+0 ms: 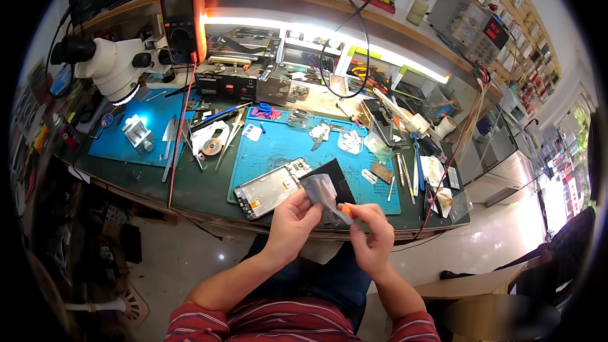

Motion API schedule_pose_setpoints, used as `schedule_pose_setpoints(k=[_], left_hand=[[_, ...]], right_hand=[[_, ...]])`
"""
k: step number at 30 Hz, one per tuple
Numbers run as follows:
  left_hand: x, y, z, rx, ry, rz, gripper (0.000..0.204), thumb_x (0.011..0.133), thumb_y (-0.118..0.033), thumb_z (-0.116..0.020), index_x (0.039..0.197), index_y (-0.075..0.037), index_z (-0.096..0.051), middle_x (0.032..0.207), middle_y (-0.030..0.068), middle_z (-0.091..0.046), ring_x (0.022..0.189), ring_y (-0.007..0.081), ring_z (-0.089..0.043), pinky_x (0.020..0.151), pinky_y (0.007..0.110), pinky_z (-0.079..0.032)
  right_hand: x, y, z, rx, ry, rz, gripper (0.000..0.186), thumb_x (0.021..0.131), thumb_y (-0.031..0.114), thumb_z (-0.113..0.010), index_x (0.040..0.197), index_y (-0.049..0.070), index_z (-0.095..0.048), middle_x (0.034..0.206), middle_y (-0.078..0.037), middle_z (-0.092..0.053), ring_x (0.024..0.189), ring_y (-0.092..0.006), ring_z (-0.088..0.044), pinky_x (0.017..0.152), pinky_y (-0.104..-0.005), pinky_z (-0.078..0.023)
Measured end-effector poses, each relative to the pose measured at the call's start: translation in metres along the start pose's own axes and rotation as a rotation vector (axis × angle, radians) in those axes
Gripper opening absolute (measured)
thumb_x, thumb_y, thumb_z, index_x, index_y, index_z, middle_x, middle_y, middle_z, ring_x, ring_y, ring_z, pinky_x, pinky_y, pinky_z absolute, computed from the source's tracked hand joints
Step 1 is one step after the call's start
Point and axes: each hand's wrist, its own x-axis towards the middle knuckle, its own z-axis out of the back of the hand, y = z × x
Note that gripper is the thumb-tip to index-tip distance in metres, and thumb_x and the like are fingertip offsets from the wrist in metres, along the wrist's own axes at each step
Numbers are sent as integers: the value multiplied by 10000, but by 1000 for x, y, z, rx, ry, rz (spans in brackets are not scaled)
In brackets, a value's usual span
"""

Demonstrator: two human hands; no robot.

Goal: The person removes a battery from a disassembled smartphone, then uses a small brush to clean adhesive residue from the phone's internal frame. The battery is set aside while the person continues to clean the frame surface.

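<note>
At the front edge of the blue mat, my left hand (292,225) pinches a crumpled, translucent grey plastic film or pouch (322,191) between thumb and fingers. My right hand (372,235) is closed at the film's lower right corner, on a small orange tab (346,209). Whether the tab is part of the film I cannot tell. Behind the film lies a flat black panel (337,176), partly covered by it. An opened phone frame (269,191), silver inside with small orange patches, rests at an angle on the mat to the left of my hands.
A microscope (114,66) and a small metal clamp (137,134) stand at left. An orange multimeter (182,25) hangs above; its red lead (179,145) crosses the bench. Tweezers, a tape roll (211,146), a small clear box (350,141) and screwdrivers (401,168) surround the blue mat (253,155).
</note>
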Motion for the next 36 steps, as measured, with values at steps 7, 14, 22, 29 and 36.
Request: schedule_pose_setpoints(k=[7,14,22,29,36], left_hand=[[1,2,-9,189,-2,-75,304,1002,53,-517,1300,54,-575,1204,84,-685,1099,108,-644,951,264,-519],[1,10,0,205,23,-69,291,997,38,-523,1282,60,-576,1187,82,-686,1089,112,-647,944,281,-529],[-4,10,3,175,75,-45,366,990,28,-517,1354,67,-530,1237,78,-654,1105,104,-632,960,261,-517],[-1,0,-4,167,103,25,399,993,40,-461,1388,72,-502,1313,119,-633,1205,156,-613,1060,307,-482],[-3,-2,-2,-7,136,133,470,1059,-57,-383,1526,-23,-346,1395,103,-559,1226,187,-603,986,366,-563]], right_hand=[[-2,-2,4,556,-43,-433,287,1025,101,-599,1276,-29,-648,1098,-102,-734,930,-97,-653,782,-235,-506],[-5,-10,1,375,-76,-386,297,953,38,-710,1241,-18,-664,1053,-80,-735,932,-121,-682,852,-259,-539],[-13,-24,4,107,-219,-365,183,932,20,-730,1111,-16,-727,962,-83,-748,828,-107,-673,775,-251,-539],[-8,-25,-5,17,-253,-291,247,916,19,-751,1159,-10,-715,902,-87,-750,768,-102,-681,711,-248,-550],[-12,-27,0,452,-160,-542,305,970,31,-696,1263,-36,-641,985,-57,-717,826,-87,-657,736,-228,-534]])
